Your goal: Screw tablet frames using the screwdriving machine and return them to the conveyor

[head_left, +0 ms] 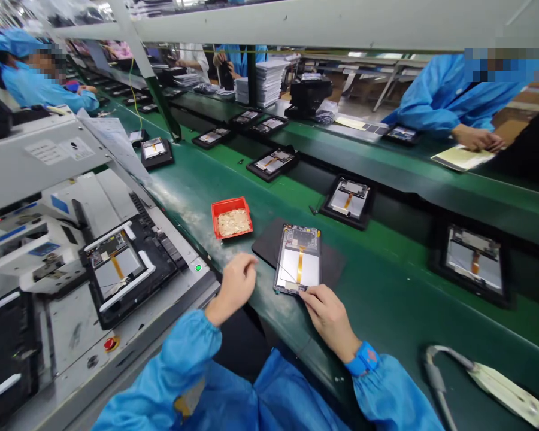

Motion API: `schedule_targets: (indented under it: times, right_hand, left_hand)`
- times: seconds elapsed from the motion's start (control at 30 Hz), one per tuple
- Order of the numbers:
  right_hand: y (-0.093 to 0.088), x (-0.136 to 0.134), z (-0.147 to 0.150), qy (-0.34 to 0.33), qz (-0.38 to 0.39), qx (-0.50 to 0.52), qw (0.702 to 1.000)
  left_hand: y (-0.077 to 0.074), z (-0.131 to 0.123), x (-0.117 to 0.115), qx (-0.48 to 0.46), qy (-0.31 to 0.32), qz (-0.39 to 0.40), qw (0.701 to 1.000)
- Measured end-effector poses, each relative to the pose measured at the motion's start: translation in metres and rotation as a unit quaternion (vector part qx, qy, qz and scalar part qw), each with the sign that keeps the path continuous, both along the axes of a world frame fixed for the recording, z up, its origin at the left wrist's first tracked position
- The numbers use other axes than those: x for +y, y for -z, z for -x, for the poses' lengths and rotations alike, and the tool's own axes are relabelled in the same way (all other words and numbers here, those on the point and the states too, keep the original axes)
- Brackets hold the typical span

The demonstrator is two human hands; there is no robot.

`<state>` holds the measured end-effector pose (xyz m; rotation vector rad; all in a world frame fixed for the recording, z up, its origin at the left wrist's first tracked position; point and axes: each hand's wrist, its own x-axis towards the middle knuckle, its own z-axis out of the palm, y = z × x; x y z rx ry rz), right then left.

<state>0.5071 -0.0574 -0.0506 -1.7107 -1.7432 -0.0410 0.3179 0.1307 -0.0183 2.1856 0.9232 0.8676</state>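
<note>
An opened tablet [311,269] lies on a dark mat [266,244], its circuit board at the far end and an orange ribbon cable running down the middle over silver battery packs. My right hand [330,317], with a blue wrist strap, pinches the tablet's near edge at its lower right corner. Left of the tablet and apart from it, my left hand [237,282] hovers with curled fingers; whatever may be between its fingertips is hidden. Just beyond that hand stands a red bin [216,228] holding small pale tan pieces.
Several opened tablets in black trays line the green conveyor, one tray [363,222] close by. On the left, a machine [170,311] carries another tablet [117,269] in a fixture. A white-handled tool [505,383] lies lower right. Across the line, a person's hands [478,139] rest over papers.
</note>
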Motion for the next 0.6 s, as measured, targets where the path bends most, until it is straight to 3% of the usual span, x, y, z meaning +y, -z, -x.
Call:
schedule_targets:
  times: [0.1, 0.2, 0.37, 0.6]
  right_hand:
    - [0.002, 0.001, -0.001, -0.001, 0.007, -0.037, 0.999]
    - [0.001, 0.001, 0.0, -0.009, 0.015, -0.06, 0.998]
    - [-0.002, -0.002, -0.001, -0.018, 0.029, -0.099, 0.995]
    - [-0.009, -0.017, -0.01, 0.011, 0.082, -0.181, 0.98]
  left_hand:
    - [0.014, 0.003, -0.04, -0.034, 0.068, -0.008, 0.997]
    - [0.023, 0.001, -0.06, -0.004, 0.124, -0.07, 0.99]
    - [0.03, -0.008, -0.067, 0.137, 0.222, -0.188, 0.947]
    - [0.034, -0.012, -0.07, 0.167, 0.229, -0.237, 0.929]
